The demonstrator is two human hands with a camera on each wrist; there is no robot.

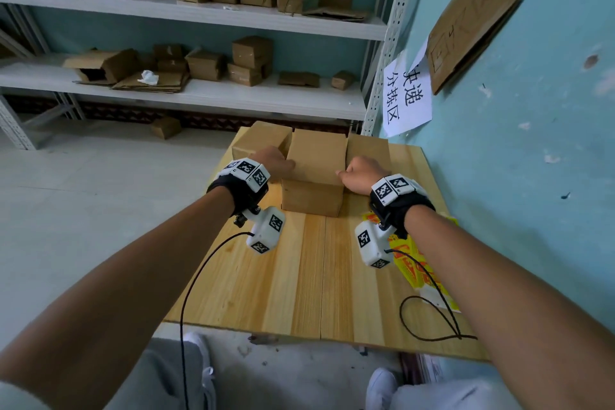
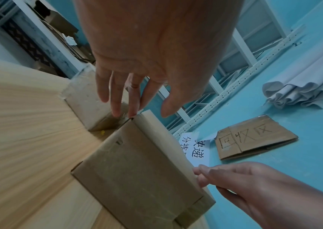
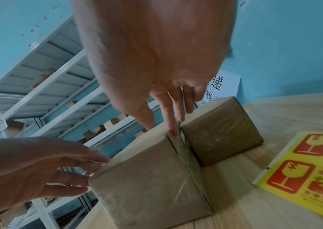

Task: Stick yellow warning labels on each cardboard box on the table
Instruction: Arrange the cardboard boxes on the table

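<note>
Three plain cardboard boxes stand in a row at the far side of the wooden table (image 1: pixel 299 276). The middle box (image 1: pixel 316 156) (image 2: pixel 137 170) (image 3: pixel 146 186) sits a little nearer than the left box (image 1: pixel 261 138) (image 2: pixel 84 99) and the right box (image 1: pixel 367 146) (image 3: pixel 221 133). My left hand (image 1: pixel 278 160) (image 2: pixel 137 114) touches its left side with straight fingers, thumb above the top edge. My right hand (image 1: pixel 352 173) (image 3: pixel 162 130) lies against its right side, fingers reaching into the gap beside the right box. A yellow sheet of warning labels (image 1: pixel 412 263) (image 3: pixel 303 170) lies flat under my right forearm.
White metal shelves (image 1: pixel 199 96) behind the table hold several loose cardboard boxes. The blue wall (image 1: pixel 532 143) runs close along the table's right edge, with a paper sign (image 1: pixel 407 100) and a cardboard sign (image 1: pixel 472 17) on it. A black cable (image 1: pixel 429 316) loops over the near right corner.
</note>
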